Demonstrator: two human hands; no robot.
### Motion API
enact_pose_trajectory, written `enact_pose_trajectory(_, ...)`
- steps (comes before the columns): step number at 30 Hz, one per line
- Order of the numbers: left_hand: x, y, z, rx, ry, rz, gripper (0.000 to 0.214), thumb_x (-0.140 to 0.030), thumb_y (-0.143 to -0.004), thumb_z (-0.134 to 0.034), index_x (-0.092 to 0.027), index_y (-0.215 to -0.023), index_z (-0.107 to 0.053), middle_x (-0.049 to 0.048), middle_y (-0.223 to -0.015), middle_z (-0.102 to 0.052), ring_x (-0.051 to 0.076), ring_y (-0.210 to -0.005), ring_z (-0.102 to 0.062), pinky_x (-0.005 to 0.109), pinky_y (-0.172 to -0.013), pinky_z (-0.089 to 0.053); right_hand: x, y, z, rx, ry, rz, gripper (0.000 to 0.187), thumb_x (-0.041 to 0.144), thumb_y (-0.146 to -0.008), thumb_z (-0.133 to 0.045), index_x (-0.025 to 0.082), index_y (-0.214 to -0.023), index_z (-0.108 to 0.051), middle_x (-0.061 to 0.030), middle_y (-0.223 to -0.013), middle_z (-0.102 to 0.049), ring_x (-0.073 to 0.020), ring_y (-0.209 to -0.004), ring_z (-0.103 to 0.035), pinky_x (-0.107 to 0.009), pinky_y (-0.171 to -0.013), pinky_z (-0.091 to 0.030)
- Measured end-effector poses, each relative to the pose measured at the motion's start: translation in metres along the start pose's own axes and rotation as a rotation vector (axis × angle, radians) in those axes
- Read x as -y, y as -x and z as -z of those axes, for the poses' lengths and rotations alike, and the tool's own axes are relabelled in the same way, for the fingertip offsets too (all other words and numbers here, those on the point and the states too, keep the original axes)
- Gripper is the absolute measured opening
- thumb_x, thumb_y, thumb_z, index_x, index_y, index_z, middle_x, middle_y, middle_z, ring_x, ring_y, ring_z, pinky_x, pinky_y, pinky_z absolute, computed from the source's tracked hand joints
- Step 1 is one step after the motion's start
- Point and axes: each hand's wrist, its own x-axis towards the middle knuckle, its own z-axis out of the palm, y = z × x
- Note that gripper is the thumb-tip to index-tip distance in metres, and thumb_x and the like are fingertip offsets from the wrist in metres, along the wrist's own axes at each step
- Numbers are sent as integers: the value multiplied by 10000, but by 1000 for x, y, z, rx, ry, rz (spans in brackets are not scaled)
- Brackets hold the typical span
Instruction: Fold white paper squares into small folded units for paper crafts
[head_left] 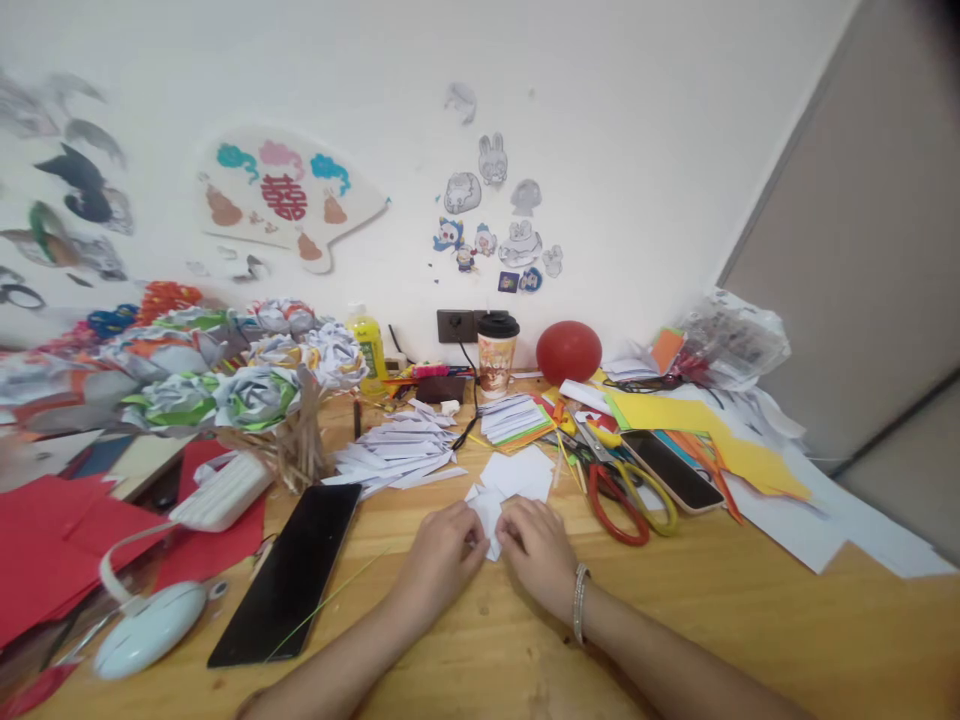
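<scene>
Both hands rest on the wooden table [465, 650] at the middle of the view. My left hand [441, 553] and my right hand [537, 551] have their fingers curled and pinched on a small piece of folded white paper [487, 512] that lies between them. A bracelet sits on my right wrist. Just beyond the hands lie loose white paper squares [520, 472]. Further back is a pile of folded white paper pieces [397, 450].
A black tablet [289, 572] lies left of my hands, a white desk lamp [154, 620] beside it. Red-handled scissors [611, 490] and a phone [670, 470] lie to the right. Paper flowers [225, 380], a lidded cup [497, 352], a red ball [568, 350] and coloured paper sheets [697, 425] stand behind.
</scene>
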Motion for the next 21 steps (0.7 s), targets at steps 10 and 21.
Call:
enact_pose_trajectory(10,0,0,-5,-23,-55,40,121,-154,-756,-566,-178,-645,-524,10,-684,-575,168,-659,-520,256,-612,-330,4,2,1,0,0,-33,46,166,-782,-571,194,-774,-535,-1,-816,-566,-176,-819,-478,-279,-730,-298)
enact_pose_trajectory(21,-2,1,-4,-2,-120,67,101,-165,-762,-559,-184,-667,-531,10,-712,-586,175,-693,-536,266,-633,-336,6,2,6,5,-94,-84,253,168,-662,-614,201,-887,-504,2,-842,-554,-185,-814,-487,-292,-727,-333)
